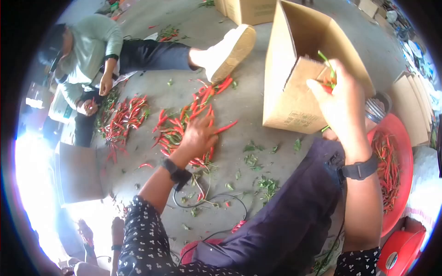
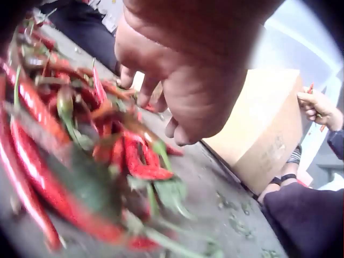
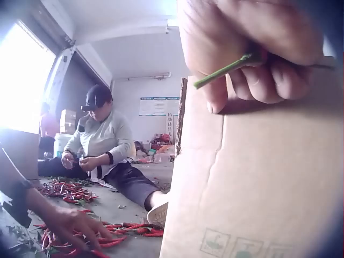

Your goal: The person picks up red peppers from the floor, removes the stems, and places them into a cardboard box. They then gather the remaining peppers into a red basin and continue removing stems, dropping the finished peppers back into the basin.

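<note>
Loose red chili peppers [image 1: 172, 131] with green stems lie heaped on the concrete floor. My left hand [image 1: 198, 138] reaches down into this heap, fingers spread over the peppers; in the left wrist view the fingertips are right at the peppers [image 2: 145, 156]. At the upper edge of a tall open cardboard box [image 1: 294, 103], my right hand [image 1: 340, 99] holds a few chili peppers [image 1: 329, 83] between thumb and fingers. A green stem [image 3: 223, 72] sticks out of that grip in the right wrist view. Most of what it holds is hidden by the fingers.
Another person [image 1: 92, 50] sits across with a second chili heap [image 1: 126, 117], one shoe [image 1: 230, 50] beside my heap. A red basin [image 1: 407, 152] of chilies stands right of my leg. A cable [image 1: 246, 207] and leaves [image 1: 267, 184] lie on the floor.
</note>
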`<control>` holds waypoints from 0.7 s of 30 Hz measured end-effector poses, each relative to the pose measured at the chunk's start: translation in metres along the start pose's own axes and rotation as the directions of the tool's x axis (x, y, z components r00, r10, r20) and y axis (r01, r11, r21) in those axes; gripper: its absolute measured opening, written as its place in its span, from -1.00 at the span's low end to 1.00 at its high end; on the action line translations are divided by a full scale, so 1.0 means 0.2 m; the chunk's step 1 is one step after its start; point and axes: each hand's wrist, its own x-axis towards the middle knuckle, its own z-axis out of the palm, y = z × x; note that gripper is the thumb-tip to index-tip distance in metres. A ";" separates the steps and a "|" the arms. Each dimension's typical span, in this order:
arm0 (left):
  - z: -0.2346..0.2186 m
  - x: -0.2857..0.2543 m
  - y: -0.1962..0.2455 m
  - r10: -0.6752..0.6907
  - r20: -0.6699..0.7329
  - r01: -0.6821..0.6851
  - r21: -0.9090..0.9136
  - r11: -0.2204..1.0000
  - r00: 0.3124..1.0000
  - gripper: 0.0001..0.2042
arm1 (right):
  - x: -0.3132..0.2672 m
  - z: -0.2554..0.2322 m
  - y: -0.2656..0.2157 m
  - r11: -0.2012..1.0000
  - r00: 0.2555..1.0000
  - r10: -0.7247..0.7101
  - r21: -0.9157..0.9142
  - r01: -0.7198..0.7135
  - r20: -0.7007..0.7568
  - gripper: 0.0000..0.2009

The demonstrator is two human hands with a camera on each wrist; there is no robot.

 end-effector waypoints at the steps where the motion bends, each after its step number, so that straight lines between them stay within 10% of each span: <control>1: -0.08 0.04 -0.02 -0.059 -0.067 0.063 0.063 0.996 0.996 -0.53 | -0.01 0.02 -0.02 1.000 1.000 -0.018 0.011 0.018 -0.003 -0.74; 6: -0.10 0.46 -0.15 -0.307 -0.242 0.339 0.102 0.935 0.920 -0.52 | -0.08 0.04 -0.01 0.993 0.992 0.113 -0.044 -0.110 0.063 -0.73; 9: 0.04 0.65 -0.15 -0.489 -0.082 0.494 0.065 0.867 0.868 -0.53 | -0.08 0.03 0.03 0.996 0.996 0.086 -0.031 -0.085 0.023 -0.73; 11: 0.12 0.68 -0.14 -0.572 -0.268 0.615 0.116 0.780 0.775 -0.55 | -0.09 0.04 0.05 0.998 0.998 0.067 0.003 -0.067 0.008 -0.73; 21: 0.13 -0.06 -0.15 -0.220 -0.052 0.225 0.150 0.963 0.974 -0.80 | -0.11 0.07 -0.05 0.989 0.988 0.072 -0.137 -0.053 0.138 -0.69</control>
